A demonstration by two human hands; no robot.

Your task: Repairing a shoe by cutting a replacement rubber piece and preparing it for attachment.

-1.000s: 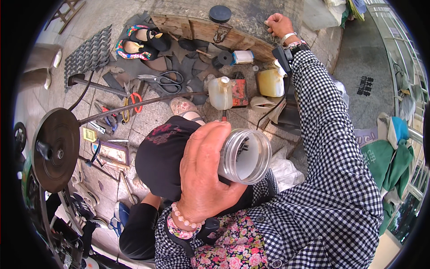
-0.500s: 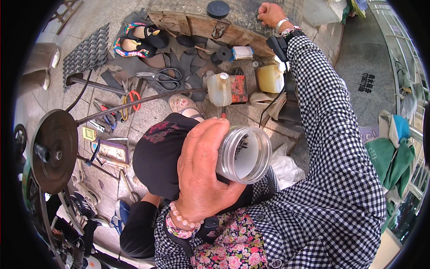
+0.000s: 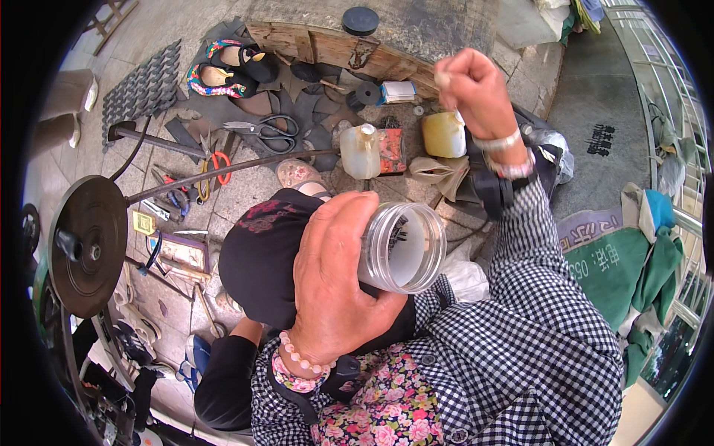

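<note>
My left hand (image 3: pixel 336 271) is wrapped round a clear plastic jar (image 3: pixel 428 256), tilted so that its uncovered mouth faces me. Small dark pieces (image 3: pixel 399 232) lie inside against the jar's wall; their kind is too small to tell. My right hand (image 3: pixel 476 93) is raised near the front edge of a wooden box (image 3: pixel 405 56), fingers curled into a pinch. What the pinch holds, if anything, I cannot make out. On the box top rests a round black lid (image 3: pixel 360 21).
A person in a black cap (image 3: pixel 260 256) sits close beneath my left hand. Beyond are two plastic jugs, a pale one (image 3: pixel 360 152) and a yellow one (image 3: pixel 444 135), scissors (image 3: pixel 268 132), leather scraps and embroidered shoes (image 3: pixel 219 78). A machine wheel (image 3: pixel 88 245) stands left.
My right hand has come back from the box top toward me, its forearm bending. My left hand and the jar have shifted only slightly.
</note>
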